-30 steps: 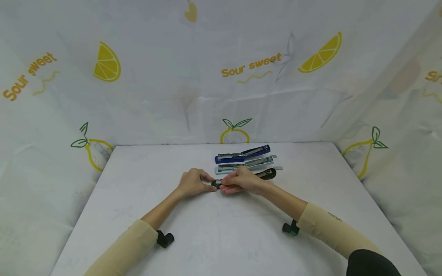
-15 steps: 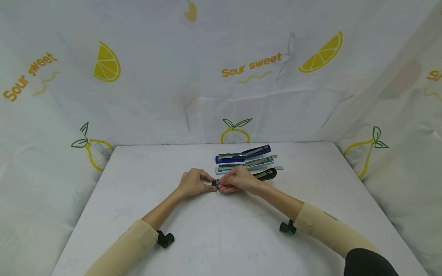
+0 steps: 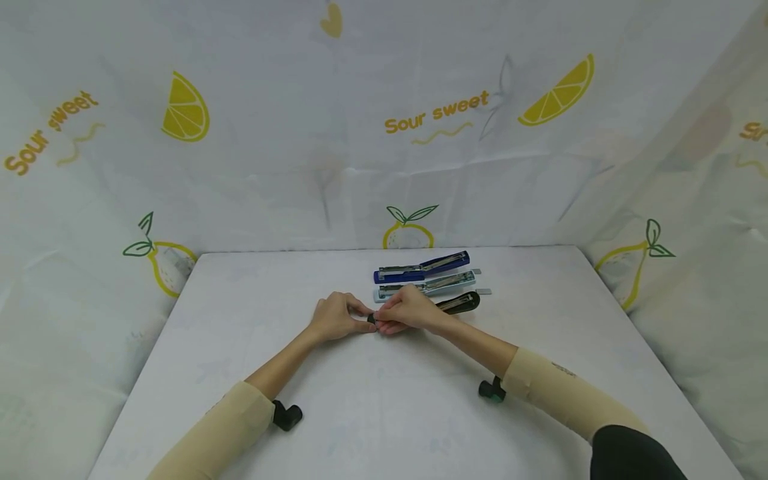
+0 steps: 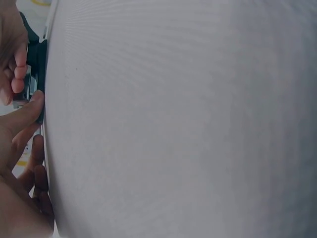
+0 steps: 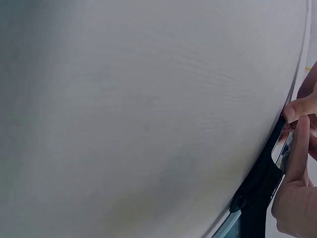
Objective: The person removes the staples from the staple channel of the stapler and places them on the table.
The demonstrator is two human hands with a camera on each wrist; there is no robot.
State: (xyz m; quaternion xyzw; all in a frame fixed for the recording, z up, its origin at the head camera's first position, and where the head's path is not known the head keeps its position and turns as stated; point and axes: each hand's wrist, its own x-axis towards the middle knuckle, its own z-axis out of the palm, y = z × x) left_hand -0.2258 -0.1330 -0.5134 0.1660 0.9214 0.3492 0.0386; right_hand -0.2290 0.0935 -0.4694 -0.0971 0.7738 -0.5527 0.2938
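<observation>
A black stapler point(image 3: 461, 303) lies opened out on the white table, its middle covered by the right hand. My left hand point(image 3: 340, 318) pinches the stapler's front end between thumb and fingers. In the left wrist view, the left thumb point(image 4: 34, 99) presses on this dark end. My right hand point(image 3: 409, 310) is right over the metal channel, thumb and fingers drawn together, close to the left fingertips. At its fingertips shows a small metal strip point(image 4: 23, 96), mostly hidden; I cannot tell how far it sits in the channel. The right wrist view shows the stapler's black body point(image 5: 257, 183) beside the right hand.
Behind the black stapler lie an opened light blue stapler point(image 3: 453, 283) and an opened dark blue stapler point(image 3: 399, 275). Two small grey strips lie at their right ends, one strip point(image 3: 483, 291) nearer the black stapler. A white printed cloth point(image 3: 270, 200) hangs behind the table.
My right hand has slid a little left along the stapler toward the left fingertips, covering more of its front end. The left hand and the other staplers have stayed still.
</observation>
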